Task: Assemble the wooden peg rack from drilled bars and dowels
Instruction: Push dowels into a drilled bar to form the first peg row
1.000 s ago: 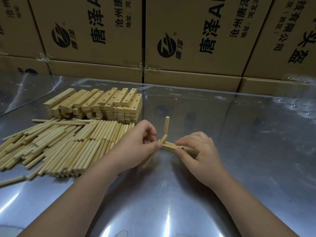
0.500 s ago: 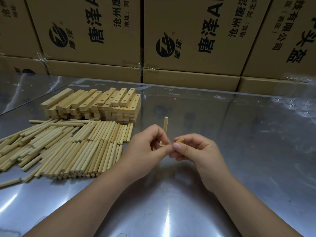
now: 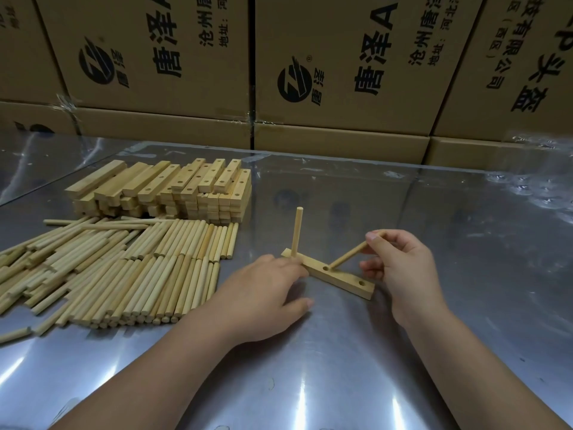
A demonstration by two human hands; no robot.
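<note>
On the steel table (image 3: 449,243) the drilled bar (image 3: 338,279) lies flat, with the left hand (image 3: 260,293) resting fairly straight fingers on its far end beside the upright dowel (image 3: 297,231). The right hand (image 3: 400,268) pinches a second dowel (image 3: 348,256), slanted, tip at the middle hole. Pushed at that slant, it would likely jam or lever the bar up.

I find bare table (image 3: 465,290) right of the drilled bar (image 3: 342,276) and near me — leftward the loose dowels (image 3: 124,268) and stacked bars (image 3: 161,193) block passage; cardboard boxes (image 3: 341,72) wall the far edge.
</note>
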